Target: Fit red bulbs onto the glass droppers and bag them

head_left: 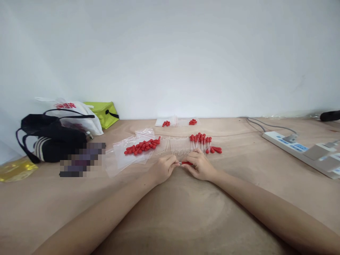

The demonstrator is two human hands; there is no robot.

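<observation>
Plain white wall; light-brown tabletop, faint wood-like grain. Landmark: row of slender clear tubes. Well left of row: white plastic bag, red characters, not legible. Beside row's left end: heap of red teardrop-shaped bulbs. Just in front of row: single clear tube, pinched by left hand; its red elongated bulb gripped in right hand, fingers closed.

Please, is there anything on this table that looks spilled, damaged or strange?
Nothing seems spilled or damaged. Only a blocky blurred patch beside the black bag looks odd, because it hides what lies there. The heaped red caps seem in place.
</observation>
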